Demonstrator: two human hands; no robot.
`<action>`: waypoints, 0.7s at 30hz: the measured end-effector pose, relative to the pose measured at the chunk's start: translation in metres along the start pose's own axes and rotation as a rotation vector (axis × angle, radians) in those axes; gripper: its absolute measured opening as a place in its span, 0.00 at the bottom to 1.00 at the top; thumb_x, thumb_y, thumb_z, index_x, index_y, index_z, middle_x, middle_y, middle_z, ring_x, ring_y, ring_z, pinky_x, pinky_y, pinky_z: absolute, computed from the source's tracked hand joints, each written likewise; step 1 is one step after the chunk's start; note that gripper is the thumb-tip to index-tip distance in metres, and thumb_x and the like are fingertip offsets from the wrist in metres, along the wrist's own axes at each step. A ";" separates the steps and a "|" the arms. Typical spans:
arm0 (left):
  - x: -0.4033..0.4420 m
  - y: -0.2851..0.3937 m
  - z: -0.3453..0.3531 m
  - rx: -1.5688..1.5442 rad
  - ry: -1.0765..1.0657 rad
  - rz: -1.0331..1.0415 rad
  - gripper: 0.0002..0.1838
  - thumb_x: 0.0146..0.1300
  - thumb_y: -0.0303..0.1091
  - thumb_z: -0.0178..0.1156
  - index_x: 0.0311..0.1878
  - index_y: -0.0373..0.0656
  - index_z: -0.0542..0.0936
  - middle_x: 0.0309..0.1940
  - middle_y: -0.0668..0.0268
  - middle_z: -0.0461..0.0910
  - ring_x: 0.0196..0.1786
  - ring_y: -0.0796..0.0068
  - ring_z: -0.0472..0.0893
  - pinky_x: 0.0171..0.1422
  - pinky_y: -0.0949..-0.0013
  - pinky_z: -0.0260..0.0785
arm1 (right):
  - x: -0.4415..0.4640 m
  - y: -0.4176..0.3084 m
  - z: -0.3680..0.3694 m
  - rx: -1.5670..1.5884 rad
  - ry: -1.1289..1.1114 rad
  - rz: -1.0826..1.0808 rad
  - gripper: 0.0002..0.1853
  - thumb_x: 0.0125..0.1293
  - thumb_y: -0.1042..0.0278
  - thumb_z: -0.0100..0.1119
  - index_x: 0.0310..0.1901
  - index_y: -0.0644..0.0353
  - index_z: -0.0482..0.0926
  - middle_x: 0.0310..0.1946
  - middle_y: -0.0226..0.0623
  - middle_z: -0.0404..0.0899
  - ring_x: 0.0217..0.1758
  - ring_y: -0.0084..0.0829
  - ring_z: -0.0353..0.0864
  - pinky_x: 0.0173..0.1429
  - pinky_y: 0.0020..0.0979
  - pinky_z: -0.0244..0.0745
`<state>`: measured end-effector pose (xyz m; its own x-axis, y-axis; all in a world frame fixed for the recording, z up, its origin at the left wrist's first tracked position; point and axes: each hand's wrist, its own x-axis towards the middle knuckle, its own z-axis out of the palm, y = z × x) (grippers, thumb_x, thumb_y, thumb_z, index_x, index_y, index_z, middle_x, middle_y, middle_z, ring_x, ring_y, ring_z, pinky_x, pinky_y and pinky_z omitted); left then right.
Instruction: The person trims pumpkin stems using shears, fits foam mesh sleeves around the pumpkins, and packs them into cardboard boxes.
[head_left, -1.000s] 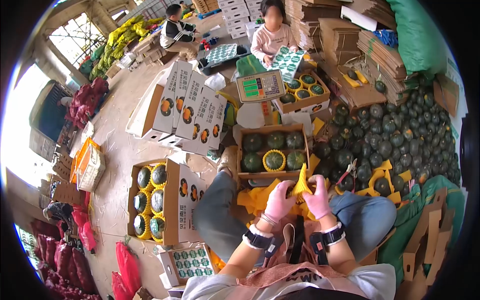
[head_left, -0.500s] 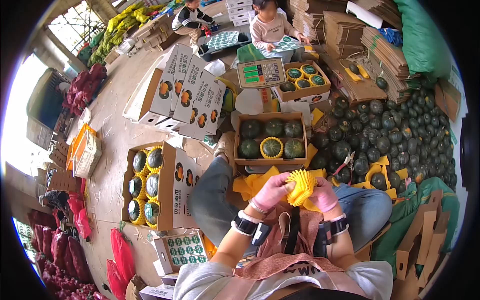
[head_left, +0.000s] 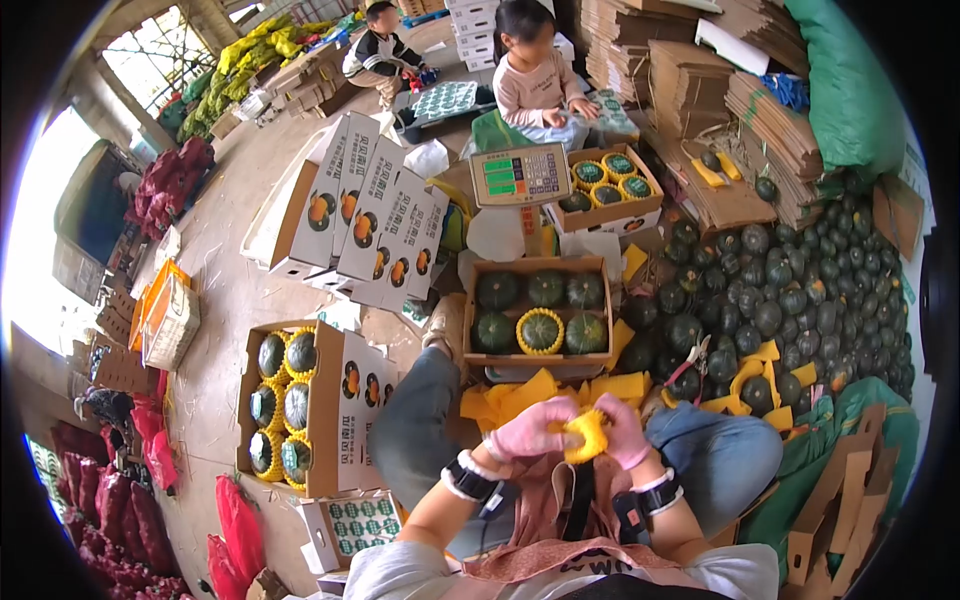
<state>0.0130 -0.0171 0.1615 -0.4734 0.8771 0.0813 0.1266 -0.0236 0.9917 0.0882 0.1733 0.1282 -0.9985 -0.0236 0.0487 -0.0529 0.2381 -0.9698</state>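
Between my hands, above my lap, is a yellow foam net sleeve [head_left: 586, 437], bunched up smaller. My left hand [head_left: 530, 428], in a pink glove, has its fingers closed on the sleeve's left side. My right hand [head_left: 624, 433], gloved too, grips it from the right. Just beyond them, an open cardboard box [head_left: 480, 352] holds two rows of dark green pumpkins; the front middle pumpkin [head_left: 541, 331] sits in a yellow foam net. More flat yellow foam sleeves [head_left: 500, 394] lie in a heap between the box and my hands.
A digital scale display [head_left: 520, 174] stands behind the box. Packed pumpkin boxes stand at left [head_left: 325, 410] and back right [head_left: 640, 205]. A large pumpkin pile [head_left: 770, 280] spreads at right, with pliers-like cutters [head_left: 690, 360]. Two people [head_left: 540, 85] sit at the back.
The foam sleeve has gone from an upright, spread shape to a smaller bunched one, slightly lower. Both hands have shifted down with it. A person at the back has lowered a printed sheet.
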 end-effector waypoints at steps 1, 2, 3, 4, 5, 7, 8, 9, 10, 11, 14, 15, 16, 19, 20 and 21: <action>-0.003 -0.004 -0.004 0.086 0.012 0.045 0.13 0.57 0.39 0.66 0.38 0.41 0.78 0.36 0.64 0.74 0.41 0.69 0.73 0.48 0.68 0.65 | -0.001 0.000 0.006 0.033 0.028 0.003 0.12 0.48 0.69 0.64 0.30 0.65 0.72 0.27 0.39 0.70 0.32 0.33 0.71 0.39 0.29 0.66; -0.007 -0.011 -0.006 0.106 0.037 0.129 0.14 0.55 0.39 0.68 0.37 0.41 0.77 0.36 0.63 0.73 0.39 0.67 0.73 0.47 0.67 0.65 | 0.000 0.003 0.011 0.062 0.053 -0.007 0.12 0.48 0.69 0.64 0.30 0.65 0.72 0.26 0.39 0.70 0.31 0.34 0.71 0.38 0.30 0.66; -0.009 -0.005 -0.005 0.033 0.041 0.099 0.14 0.56 0.41 0.67 0.37 0.41 0.77 0.36 0.63 0.73 0.40 0.68 0.72 0.47 0.68 0.64 | 0.000 0.014 0.015 0.050 0.046 0.013 0.11 0.48 0.70 0.64 0.29 0.65 0.72 0.26 0.40 0.70 0.31 0.34 0.71 0.37 0.30 0.66; -0.011 0.000 -0.003 -0.042 0.046 0.069 0.15 0.57 0.42 0.66 0.36 0.41 0.77 0.37 0.64 0.72 0.41 0.69 0.72 0.48 0.68 0.64 | 0.000 0.027 0.020 0.039 0.038 0.034 0.11 0.48 0.70 0.64 0.29 0.66 0.72 0.26 0.40 0.70 0.31 0.35 0.70 0.37 0.31 0.66; -0.016 -0.011 -0.006 -0.157 -0.022 0.043 0.16 0.59 0.45 0.64 0.38 0.40 0.77 0.38 0.65 0.72 0.43 0.70 0.72 0.50 0.68 0.63 | 0.000 0.036 0.023 0.047 0.023 -0.006 0.10 0.48 0.72 0.63 0.28 0.66 0.72 0.26 0.40 0.70 0.31 0.35 0.71 0.36 0.31 0.67; -0.021 -0.009 -0.011 -0.421 -0.152 -0.111 0.22 0.62 0.51 0.60 0.43 0.38 0.77 0.45 0.66 0.72 0.51 0.74 0.69 0.57 0.68 0.60 | 0.010 0.018 0.021 0.037 0.011 -0.046 0.07 0.47 0.75 0.61 0.27 0.66 0.72 0.25 0.41 0.70 0.30 0.34 0.72 0.37 0.29 0.67; -0.023 -0.016 -0.011 -0.432 -0.164 -0.158 0.22 0.62 0.48 0.60 0.48 0.36 0.76 0.45 0.67 0.74 0.52 0.73 0.70 0.60 0.67 0.60 | 0.011 0.010 0.022 0.034 0.033 -0.049 0.05 0.45 0.78 0.58 0.25 0.67 0.72 0.24 0.40 0.70 0.29 0.33 0.72 0.36 0.28 0.67; -0.026 -0.029 -0.014 -0.404 -0.223 -0.230 0.21 0.63 0.45 0.60 0.49 0.36 0.76 0.44 0.67 0.75 0.51 0.74 0.71 0.60 0.67 0.61 | 0.014 0.007 0.020 0.045 0.003 -0.041 0.05 0.45 0.79 0.57 0.26 0.67 0.72 0.25 0.40 0.70 0.30 0.33 0.72 0.37 0.28 0.67; -0.029 -0.040 -0.014 -0.380 -0.284 -0.308 0.20 0.64 0.43 0.60 0.49 0.36 0.76 0.42 0.68 0.77 0.50 0.75 0.72 0.60 0.67 0.62 | 0.014 0.004 0.019 0.059 -0.025 -0.026 0.05 0.44 0.79 0.56 0.26 0.67 0.72 0.25 0.39 0.71 0.30 0.33 0.72 0.37 0.28 0.67; -0.031 -0.041 -0.009 -0.299 -0.192 -0.246 0.15 0.64 0.41 0.60 0.39 0.35 0.78 0.31 0.74 0.77 0.38 0.84 0.72 0.46 0.73 0.67 | 0.013 -0.001 0.018 0.065 -0.056 -0.028 0.06 0.43 0.82 0.54 0.27 0.67 0.72 0.25 0.38 0.71 0.30 0.32 0.71 0.38 0.27 0.67; -0.036 -0.030 -0.017 -0.298 -0.187 -0.099 0.14 0.64 0.39 0.60 0.39 0.35 0.80 0.32 0.74 0.78 0.39 0.84 0.73 0.47 0.72 0.68 | 0.011 -0.019 0.003 0.280 -0.278 0.087 0.10 0.44 0.83 0.55 0.31 0.65 0.76 0.30 0.32 0.76 0.36 0.28 0.75 0.43 0.26 0.69; -0.041 -0.017 -0.020 -0.399 -0.120 -0.195 0.14 0.63 0.38 0.61 0.44 0.35 0.80 0.36 0.73 0.80 0.43 0.83 0.74 0.51 0.72 0.68 | 0.002 -0.020 -0.001 0.563 -0.196 0.188 0.13 0.44 0.83 0.55 0.35 0.65 0.77 0.36 0.34 0.78 0.41 0.29 0.77 0.48 0.27 0.71; -0.045 -0.013 -0.031 -0.453 -0.146 -0.166 0.15 0.63 0.37 0.61 0.47 0.35 0.80 0.40 0.70 0.81 0.46 0.81 0.75 0.55 0.71 0.68 | -0.011 -0.023 -0.003 0.848 -0.089 0.308 0.16 0.44 0.82 0.56 0.39 0.66 0.78 0.41 0.36 0.80 0.46 0.31 0.78 0.53 0.28 0.72; -0.041 0.010 -0.027 -0.617 -0.043 -0.259 0.21 0.59 0.47 0.63 0.36 0.33 0.81 0.39 0.61 0.81 0.44 0.67 0.78 0.55 0.64 0.66 | -0.012 -0.068 -0.009 1.142 -0.580 0.714 0.18 0.53 0.75 0.57 0.48 0.70 0.74 0.45 0.41 0.79 0.50 0.34 0.79 0.57 0.33 0.73; -0.042 -0.009 -0.019 -0.725 -0.007 -0.172 0.20 0.61 0.45 0.59 0.36 0.32 0.80 0.39 0.58 0.81 0.45 0.64 0.78 0.56 0.64 0.67 | -0.014 -0.070 -0.002 1.098 -0.692 0.779 0.18 0.57 0.71 0.57 0.49 0.71 0.73 0.43 0.40 0.80 0.47 0.33 0.80 0.54 0.33 0.75; -0.045 -0.011 -0.008 -0.863 0.119 -0.262 0.20 0.61 0.45 0.59 0.38 0.32 0.80 0.40 0.56 0.80 0.45 0.62 0.78 0.56 0.62 0.67 | -0.019 -0.056 0.007 0.923 -0.823 0.689 0.18 0.65 0.63 0.56 0.50 0.69 0.73 0.41 0.38 0.79 0.39 0.30 0.82 0.42 0.26 0.79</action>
<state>0.0255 -0.0601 0.1476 -0.4883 0.8506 -0.1952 -0.6719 -0.2237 0.7060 0.1103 0.1538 0.1796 -0.5124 -0.7919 -0.3322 0.7813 -0.2694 -0.5630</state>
